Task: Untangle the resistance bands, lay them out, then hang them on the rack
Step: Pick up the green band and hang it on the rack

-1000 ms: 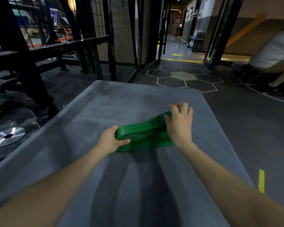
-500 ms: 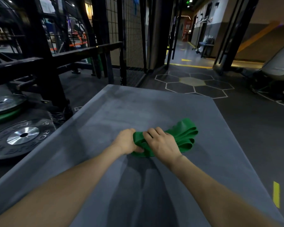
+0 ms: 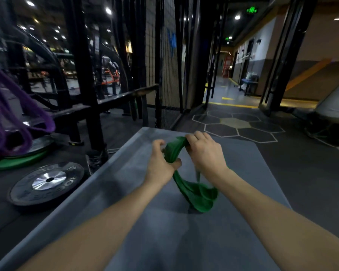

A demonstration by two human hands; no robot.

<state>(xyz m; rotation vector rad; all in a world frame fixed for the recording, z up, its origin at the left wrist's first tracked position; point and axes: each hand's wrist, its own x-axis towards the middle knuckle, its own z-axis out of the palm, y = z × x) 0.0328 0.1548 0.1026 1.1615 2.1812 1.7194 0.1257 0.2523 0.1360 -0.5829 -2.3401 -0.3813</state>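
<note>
Both hands grip the green resistance band [image 3: 172, 151] above the grey table [image 3: 164, 231]. The left hand [image 3: 160, 163] clenches its middle; the right hand [image 3: 204, 151] pinches the upper end. Below the hands, the band's loops hang down to the table.

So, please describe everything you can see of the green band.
The green band is a flat, wide loop of matte, rubbery-looking material, folded and twisted on itself. Both hands grip its upper part, the left hand lower, the right hand higher, lifting it. Its bunched lower loops hang down and seem to touch the grey mat.
</note>
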